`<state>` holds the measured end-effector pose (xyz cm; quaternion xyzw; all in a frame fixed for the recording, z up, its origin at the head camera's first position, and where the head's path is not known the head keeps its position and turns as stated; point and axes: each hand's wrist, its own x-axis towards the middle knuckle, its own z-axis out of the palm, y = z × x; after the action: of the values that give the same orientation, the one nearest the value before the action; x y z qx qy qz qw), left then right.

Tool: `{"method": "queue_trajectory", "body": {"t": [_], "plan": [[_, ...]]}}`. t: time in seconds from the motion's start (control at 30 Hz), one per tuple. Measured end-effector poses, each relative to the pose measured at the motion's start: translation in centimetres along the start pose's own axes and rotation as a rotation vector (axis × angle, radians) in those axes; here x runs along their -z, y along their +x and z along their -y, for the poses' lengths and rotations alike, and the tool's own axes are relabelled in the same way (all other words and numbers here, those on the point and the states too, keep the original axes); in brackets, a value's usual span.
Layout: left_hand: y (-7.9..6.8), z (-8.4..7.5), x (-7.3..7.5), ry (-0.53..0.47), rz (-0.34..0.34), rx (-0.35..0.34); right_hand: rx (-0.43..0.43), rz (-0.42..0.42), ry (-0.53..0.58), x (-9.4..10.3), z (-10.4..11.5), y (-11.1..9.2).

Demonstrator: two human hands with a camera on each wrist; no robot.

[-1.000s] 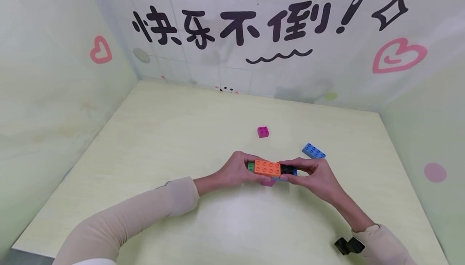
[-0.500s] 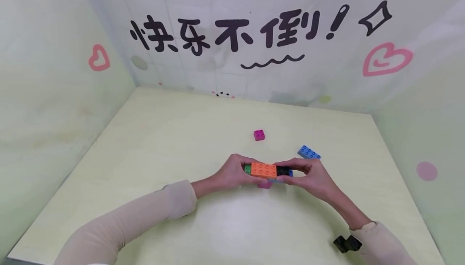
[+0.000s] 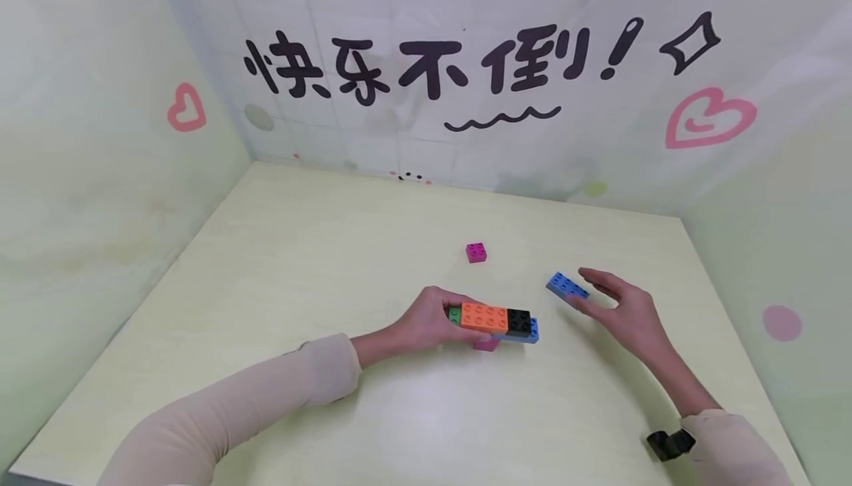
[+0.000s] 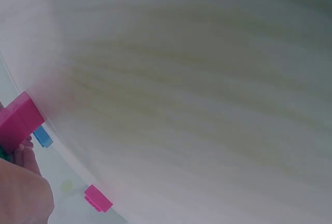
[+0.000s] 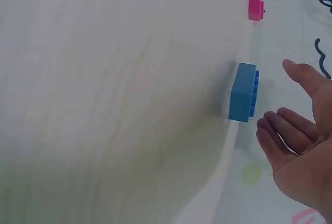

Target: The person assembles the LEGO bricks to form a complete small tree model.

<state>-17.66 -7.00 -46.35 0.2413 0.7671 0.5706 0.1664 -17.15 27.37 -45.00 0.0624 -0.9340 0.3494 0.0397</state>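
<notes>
My left hand (image 3: pixel 429 319) grips the left end of a stack of toy building bricks. On top of the stack sit an orange brick (image 3: pixel 484 318) and a black brick (image 3: pixel 519 321), side by side. A green brick (image 3: pixel 455 316) shows at the left end, a blue brick (image 3: pixel 534 329) lies below, and a pink brick (image 3: pixel 487 345) is lowest. My right hand (image 3: pixel 626 314) is beside a loose blue brick (image 3: pixel 567 285), thumb and fingers spread apart. In the right wrist view this loose brick (image 5: pixel 242 92) lies just off the fingertips, and the hand holds nothing.
A small magenta brick (image 3: pixel 475 252) lies farther back on the pale table (image 3: pixel 319 249). Patterned walls stand at the back, left and right, and the back wall (image 3: pixel 373 131) bears large black lettering. A black device (image 3: pixel 671 444) sits at the right wrist.
My right hand has let go of the brick stack and moved right, to the loose blue brick. The left hand still holds the stack in about the same place.
</notes>
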Motion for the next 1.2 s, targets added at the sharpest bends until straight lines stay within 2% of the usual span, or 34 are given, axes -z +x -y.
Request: {"method": "queue_trajectory", "body": {"t": [0.3, 0.73, 0.87, 1.0, 1.2], "plan": [[0.0, 0.2, 0.0, 0.006, 0.003, -0.009, -0.094, 0.053, 0.058, -1.0, -2.1, 0.1], [0.1, 0.2, 0.0, 0.004, -0.007, -0.007, -0.026, -0.002, 0.036, -1.4, -2.4, 0.4], [0.2, 0.3, 0.0, -0.007, -0.003, -0.013, -0.017, -0.011, 0.115, -1.1, -1.4, 0.1], [0.3, 0.2, 0.1, -0.019, 0.002, -0.018, -0.009, -0.007, 0.276, -0.4, 0.6, 0.0], [0.3, 0.3, 0.1, -0.011, 0.005, -0.010, 0.089, 0.052, 0.455, 0.4, 4.3, -0.5]]}}
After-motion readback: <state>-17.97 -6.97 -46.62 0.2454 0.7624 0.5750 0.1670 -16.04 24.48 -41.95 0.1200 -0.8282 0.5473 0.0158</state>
